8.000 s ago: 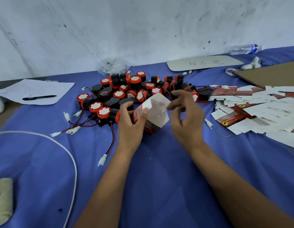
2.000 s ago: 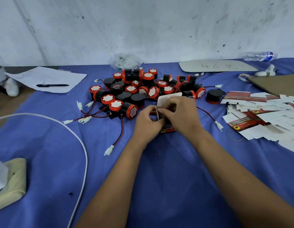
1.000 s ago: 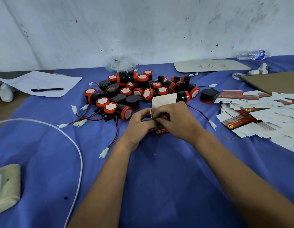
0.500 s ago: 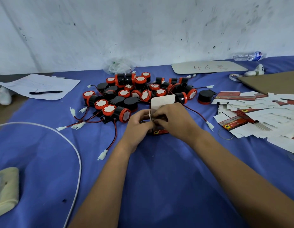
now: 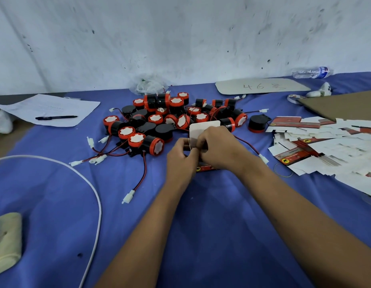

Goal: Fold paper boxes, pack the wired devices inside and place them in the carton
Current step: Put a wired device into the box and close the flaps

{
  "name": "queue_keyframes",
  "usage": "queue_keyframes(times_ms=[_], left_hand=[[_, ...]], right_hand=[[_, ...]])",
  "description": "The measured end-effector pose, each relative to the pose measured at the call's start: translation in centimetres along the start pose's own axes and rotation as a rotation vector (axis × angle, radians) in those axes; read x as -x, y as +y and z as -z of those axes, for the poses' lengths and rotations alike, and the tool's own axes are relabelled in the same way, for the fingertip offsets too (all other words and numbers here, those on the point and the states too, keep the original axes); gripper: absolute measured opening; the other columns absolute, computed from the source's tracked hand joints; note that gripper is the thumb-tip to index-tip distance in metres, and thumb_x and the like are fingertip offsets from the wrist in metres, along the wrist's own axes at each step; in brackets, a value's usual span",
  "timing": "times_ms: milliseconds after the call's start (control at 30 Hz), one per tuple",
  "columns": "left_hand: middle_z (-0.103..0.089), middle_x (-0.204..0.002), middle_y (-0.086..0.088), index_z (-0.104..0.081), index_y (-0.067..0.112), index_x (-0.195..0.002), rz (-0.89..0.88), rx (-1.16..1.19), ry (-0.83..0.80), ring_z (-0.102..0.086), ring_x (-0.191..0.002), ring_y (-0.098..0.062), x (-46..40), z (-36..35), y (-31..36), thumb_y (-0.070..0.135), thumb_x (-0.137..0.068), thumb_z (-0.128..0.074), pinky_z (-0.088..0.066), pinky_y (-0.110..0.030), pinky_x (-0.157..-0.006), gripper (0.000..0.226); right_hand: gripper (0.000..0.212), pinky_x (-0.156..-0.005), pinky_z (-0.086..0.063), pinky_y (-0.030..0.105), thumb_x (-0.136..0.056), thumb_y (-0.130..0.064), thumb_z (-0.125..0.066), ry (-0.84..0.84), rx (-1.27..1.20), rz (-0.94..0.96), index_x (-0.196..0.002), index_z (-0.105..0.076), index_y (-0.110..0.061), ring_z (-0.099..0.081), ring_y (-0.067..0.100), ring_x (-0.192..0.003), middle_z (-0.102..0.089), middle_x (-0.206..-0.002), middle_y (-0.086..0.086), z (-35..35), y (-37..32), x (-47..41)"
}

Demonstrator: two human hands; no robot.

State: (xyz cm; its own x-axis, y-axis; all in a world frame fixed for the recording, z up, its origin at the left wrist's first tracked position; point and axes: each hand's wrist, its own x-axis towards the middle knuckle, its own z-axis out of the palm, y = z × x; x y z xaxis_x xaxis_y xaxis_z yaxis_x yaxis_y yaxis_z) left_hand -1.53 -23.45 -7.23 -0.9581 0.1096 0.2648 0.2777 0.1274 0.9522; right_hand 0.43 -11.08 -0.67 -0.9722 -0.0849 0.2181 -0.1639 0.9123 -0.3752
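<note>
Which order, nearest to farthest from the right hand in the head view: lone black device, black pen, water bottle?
From the right hand:
1. Lone black device, just right of the pile.
2. Water bottle, far right by the wall.
3. Black pen, far left on the paper sheet.

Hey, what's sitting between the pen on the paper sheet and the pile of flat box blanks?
Head view: the heap of wired devices, with both hands behind it.

Handwritten "46", followed by a character that cannot be made out, is seen on a pale rounded card at the far side of the table. Print on the red-and-white flat box blanks is too small to be read.
</note>
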Motion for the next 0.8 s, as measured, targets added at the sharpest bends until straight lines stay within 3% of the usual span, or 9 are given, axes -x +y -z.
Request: queue_keyframes(times_ms=[100, 267, 400, 533, 700, 800], left_hand=[[-0.067, -0.085, 0.007, -0.064, 0.021, -0.094, 0.014, -0.015, 0.023, -0.062, -0.069, 0.005, -0.1, -0.2, 0.1, 0.002, -0.095, -0.053, -0.049, -0.013, -0.058, 0.022], [-0.067, -0.081, 0.002, -0.065, 0.009, -0.097, 0.025, -0.031, 0.012, -0.060, -0.061, -0.001, -0.1, -0.2, 0.2, 0.001, -0.093, -0.057, -0.048, -0.014, -0.053, 0.012], [-0.067, -0.083, -0.004, -0.062, 0.010, -0.096, 0.051, -0.007, -0.049, -0.061, -0.066, -0.011, -0.1, 0.1, 0.2, -0.002, -0.093, -0.058, -0.052, -0.021, -0.057, 0.012], [-0.067, -0.086, -0.004, -0.063, 0.011, -0.101, 0.127, 0.089, -0.083, -0.060, -0.060, 0.000, -0.1, 0.3, 0.2, -0.004, -0.093, -0.057, -0.048, -0.014, -0.055, 0.018], [-0.075, -0.097, -0.005, -0.072, 0.015, -0.104, 0.155, 0.172, -0.057, -0.072, -0.084, -0.015, 0.1, 0.0, 0.6, -0.003, -0.093, -0.056, -0.057, -0.022, -0.067, 0.027], [-0.076, -0.106, -0.006, -0.074, 0.016, -0.111, 0.158, 0.210, -0.124, -0.073, -0.095, -0.021, 0.2, 0.3, 0.7, -0.003, -0.094, -0.056, -0.057, -0.024, -0.073, 0.032]], right_hand=[[0.012, -0.057, -0.041, 0.023, -0.081, -0.010, -0.066, 0.044, 0.020, -0.014, -0.085, -0.077, -0.010, -0.062, 0.019, -0.073, -0.072, -0.080, 0.007, -0.3, -0.4, 0.1], [0.017, -0.062, -0.040, 0.027, -0.083, -0.013, -0.066, 0.146, 0.125, -0.047, -0.098, -0.074, -0.013, -0.062, 0.022, -0.091, -0.071, -0.094, 0.004, -0.8, -0.1, 0.5], [0.027, -0.058, -0.033, 0.010, -0.083, 0.001, -0.059, 0.026, -0.027, 0.094, -0.092, -0.081, -0.011, -0.056, 0.013, -0.075, -0.071, -0.085, 0.004, -0.1, 0.5, 0.9], [0.023, -0.069, -0.050, 0.033, -0.083, 0.001, -0.056, -0.039, -0.101, 0.135, -0.079, -0.078, -0.005, -0.059, 0.020, -0.075, -0.067, -0.069, 0.005, 0.1, 1.2, 0.9], [0.023, -0.063, -0.046, 0.010, -0.086, -0.001, -0.066, 0.060, -0.184, 0.045, -0.089, -0.083, -0.015, -0.065, 0.008, -0.074, -0.077, -0.085, -0.003, -0.7, 1.5, 1.1], [0.020, -0.062, -0.047, 0.013, -0.081, -0.002, -0.072, 0.139, -0.205, -0.015, -0.084, -0.083, -0.018, -0.064, 0.005, -0.070, -0.076, -0.081, -0.004, -1.0, 1.5, 1.0]])
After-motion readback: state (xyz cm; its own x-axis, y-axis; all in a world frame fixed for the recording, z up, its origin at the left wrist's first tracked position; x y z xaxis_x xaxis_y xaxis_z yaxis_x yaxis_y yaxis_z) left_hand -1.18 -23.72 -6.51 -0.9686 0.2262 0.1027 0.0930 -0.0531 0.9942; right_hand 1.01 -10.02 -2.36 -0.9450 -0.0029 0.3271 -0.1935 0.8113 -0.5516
